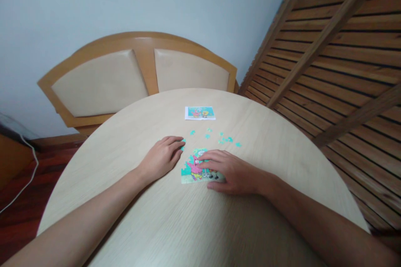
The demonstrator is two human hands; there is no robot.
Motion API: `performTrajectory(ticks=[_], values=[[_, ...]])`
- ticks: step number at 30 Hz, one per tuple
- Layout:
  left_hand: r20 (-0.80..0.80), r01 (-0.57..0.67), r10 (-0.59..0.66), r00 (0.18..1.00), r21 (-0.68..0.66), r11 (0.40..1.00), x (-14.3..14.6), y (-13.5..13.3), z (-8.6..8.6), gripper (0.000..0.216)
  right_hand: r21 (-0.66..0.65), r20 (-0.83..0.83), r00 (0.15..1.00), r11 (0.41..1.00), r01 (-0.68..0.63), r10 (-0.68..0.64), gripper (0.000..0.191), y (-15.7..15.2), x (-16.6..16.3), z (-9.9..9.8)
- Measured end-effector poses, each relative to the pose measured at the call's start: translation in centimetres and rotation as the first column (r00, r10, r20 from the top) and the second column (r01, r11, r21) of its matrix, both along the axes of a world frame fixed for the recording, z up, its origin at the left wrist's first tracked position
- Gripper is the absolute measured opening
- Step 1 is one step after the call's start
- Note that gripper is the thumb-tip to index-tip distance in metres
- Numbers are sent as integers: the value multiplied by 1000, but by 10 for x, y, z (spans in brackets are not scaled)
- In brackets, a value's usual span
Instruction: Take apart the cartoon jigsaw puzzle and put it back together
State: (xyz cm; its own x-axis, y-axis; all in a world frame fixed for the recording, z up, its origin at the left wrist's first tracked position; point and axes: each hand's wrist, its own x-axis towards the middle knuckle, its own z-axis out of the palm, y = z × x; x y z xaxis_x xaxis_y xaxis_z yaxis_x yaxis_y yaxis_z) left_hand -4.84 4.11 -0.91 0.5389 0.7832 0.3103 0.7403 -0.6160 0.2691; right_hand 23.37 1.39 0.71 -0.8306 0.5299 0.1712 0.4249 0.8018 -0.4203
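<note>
A partly joined jigsaw puzzle (186,178) with a pink starfish figure lies flat on the table before me. My right hand (227,169) rests over its right part, fingers spread and stretched out, hiding some of the picture. To the left of the puzzle, my left hand (164,152) lies on the table with its fingers stretched out. Its fingertips touch or cover teal puzzle pieces (183,146) there; how many is hidden. Several loose teal pieces (230,139) are scattered beyond the puzzle, mostly to the right.
A small reference picture (200,112) on white paper lies farther back on the round wooden table (140,225). Behind the table's far edge stands a wooden chair back (147,62) with cream panels. A slatted wooden screen (332,62) leans at the right. A white cable (33,167) hangs at the left.
</note>
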Motion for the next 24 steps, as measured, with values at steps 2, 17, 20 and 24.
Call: performTrajectory(ticks=[2, 17, 20, 24], values=[[10, 9, -9, 1000, -13, 1000, 0, 1, -2, 33, 5, -10, 1000, 1000, -5, 5, 54, 1, 0, -1], [-75, 93, -102, 992, -119, 989, 9, 8, -5, 53, 40, -36, 999, 999, 12, -11, 51, 2, -3, -4], [-67, 82, -90, 994, -112, 990, 7, 10, -6, 51, 40, -31, 999, 999, 7, -6, 50, 2, -2, -3], [-83, 82, -90, 992, -95, 992, 5, 11, -8, 48, 41, -36, 999, 999, -3, 4, 49, 2, 0, -2]])
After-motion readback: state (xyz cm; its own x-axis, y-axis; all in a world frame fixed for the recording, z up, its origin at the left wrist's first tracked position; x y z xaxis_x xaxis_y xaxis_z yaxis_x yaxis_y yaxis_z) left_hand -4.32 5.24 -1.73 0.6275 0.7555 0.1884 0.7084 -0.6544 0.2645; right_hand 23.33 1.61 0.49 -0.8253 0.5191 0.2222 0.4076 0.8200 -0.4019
